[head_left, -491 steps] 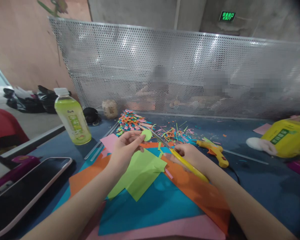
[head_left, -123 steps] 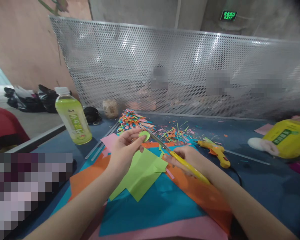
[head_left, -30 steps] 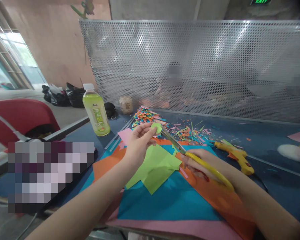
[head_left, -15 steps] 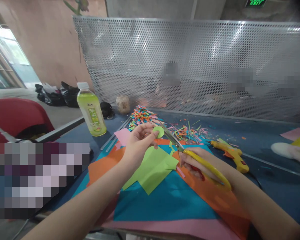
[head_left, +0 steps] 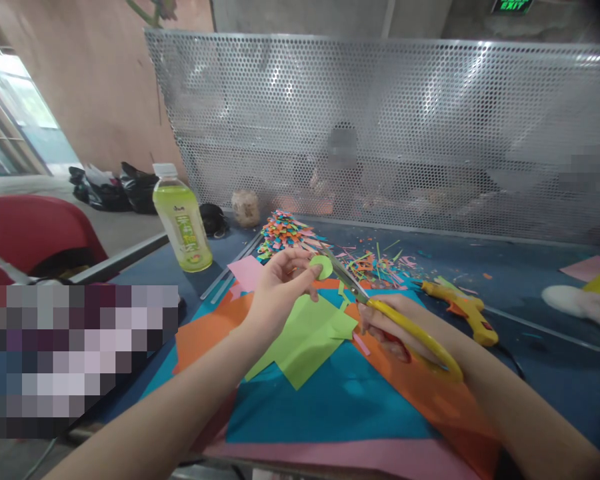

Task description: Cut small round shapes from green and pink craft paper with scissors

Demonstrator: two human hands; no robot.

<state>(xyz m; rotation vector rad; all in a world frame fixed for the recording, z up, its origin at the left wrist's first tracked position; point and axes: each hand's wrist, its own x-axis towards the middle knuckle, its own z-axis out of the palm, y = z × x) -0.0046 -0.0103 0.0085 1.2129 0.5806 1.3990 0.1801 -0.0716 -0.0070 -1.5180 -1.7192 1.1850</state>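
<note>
My left hand (head_left: 275, 293) pinches a small round piece of light green paper (head_left: 323, 267) above the table. My right hand (head_left: 397, 327) grips yellow-handled scissors (head_left: 380, 308), fingers through the loops, and the blades point up-left with their tips at the green round. Under both hands lie overlapping sheets: light green paper (head_left: 305, 337), a blue sheet (head_left: 330, 400), orange paper (head_left: 430, 393) and a pink sheet (head_left: 360, 457) at the near edge.
A green drink bottle (head_left: 181, 225) stands at the left. A heap of coloured paper scraps (head_left: 285, 235) and strewn slivers lie behind the hands. A yellow glue gun (head_left: 463, 310) lies to the right. A perforated metal screen (head_left: 380, 127) closes the table's far side, with people behind it.
Over the last second the view has shifted slightly; the scissors' tips stay at the green round and my left hand has turned it a little. Both hands keep their hold.
</note>
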